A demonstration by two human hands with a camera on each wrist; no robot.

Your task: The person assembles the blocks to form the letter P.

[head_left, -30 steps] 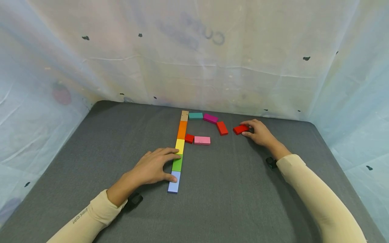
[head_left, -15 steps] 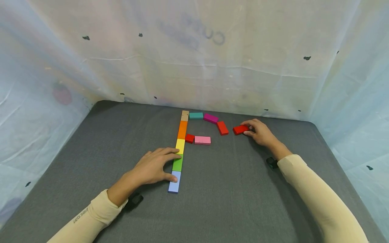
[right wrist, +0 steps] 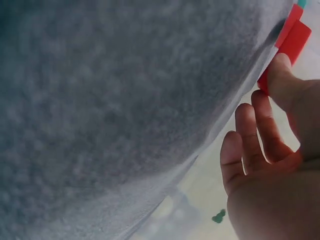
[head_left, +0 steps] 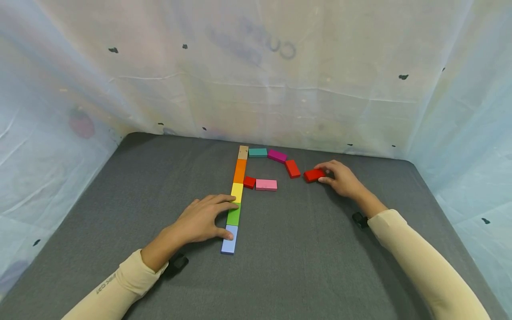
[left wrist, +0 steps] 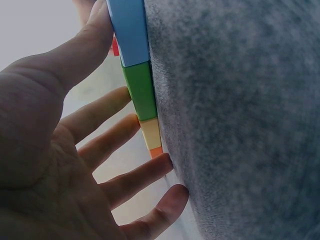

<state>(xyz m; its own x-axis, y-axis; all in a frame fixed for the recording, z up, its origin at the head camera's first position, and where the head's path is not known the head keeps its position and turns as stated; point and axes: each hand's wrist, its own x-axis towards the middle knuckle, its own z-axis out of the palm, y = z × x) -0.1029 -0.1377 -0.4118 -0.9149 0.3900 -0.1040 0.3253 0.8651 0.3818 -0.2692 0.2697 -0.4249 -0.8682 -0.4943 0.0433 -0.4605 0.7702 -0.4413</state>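
My right hand (head_left: pixel 340 178) pinches a red block (head_left: pixel 313 176) between thumb and fingers, right of the other blocks; whether it touches the cloth I cannot tell. The right wrist view shows the thumb on this red block (right wrist: pixel 298 40). My left hand (head_left: pixel 200 220) rests with spread fingers along a straight column of blocks. Its thumb touches the light blue block (head_left: pixel 228 246), and fingertips lie at the green block (head_left: pixel 234 218) and yellow block (head_left: pixel 237 190). Farther up the column come an orange block (head_left: pixel 240 171) and a plain wooden block (head_left: pixel 243 152).
From the column's far end, a teal block (head_left: pixel 258 153), a magenta block (head_left: pixel 277 155) and a tilted red block (head_left: pixel 292 169) curve rightward. A small red block (head_left: pixel 249 182) and a pink block (head_left: pixel 266 185) lie below. Pale sheeting (head_left: pixel 256 98) surrounds the grey cloth-covered table (head_left: pixel 300 266).
My right hand has shifted the pinched red block slightly left and toward me, closer to the tilted red block. The left hand has stayed in place on the column.
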